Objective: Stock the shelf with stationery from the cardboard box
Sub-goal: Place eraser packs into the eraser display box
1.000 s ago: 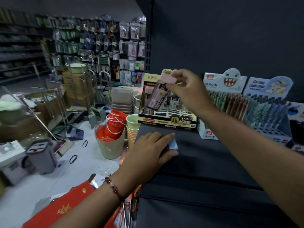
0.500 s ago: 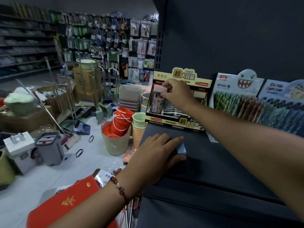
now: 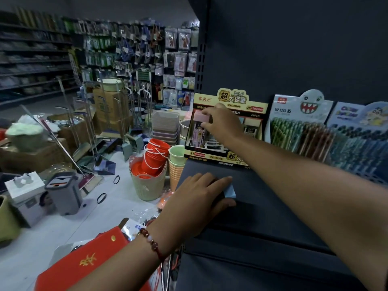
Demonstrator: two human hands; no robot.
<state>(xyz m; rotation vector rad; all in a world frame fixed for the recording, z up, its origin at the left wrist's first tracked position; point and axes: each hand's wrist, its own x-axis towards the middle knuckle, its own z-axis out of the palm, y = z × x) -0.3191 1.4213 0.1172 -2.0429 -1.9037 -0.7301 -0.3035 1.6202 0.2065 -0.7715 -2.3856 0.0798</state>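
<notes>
**Right hand sets a pink-capped pack in the display box**

In the middle of the frame, the right hand pinches the pink cap of a slim pack with thumb and fingers. The pack stands upright in the left part of the yellow-and-black display box, which sits at the back of the dark shelf. The print on the pack is too small to read; it may be pencil leads.

Lower, in the centre of the frame, the left hand lies on the shelf near its left edge, fingers loosely stretched over a light blue item. Only one corner of this item shows beside the fingertips, so I cannot tell what it is. A red bead bracelet is on the left wrist.

At the right of the frame, two pen displays stand beside the box. At lower left, on the floor, a green basket holds red buckets.
</notes>
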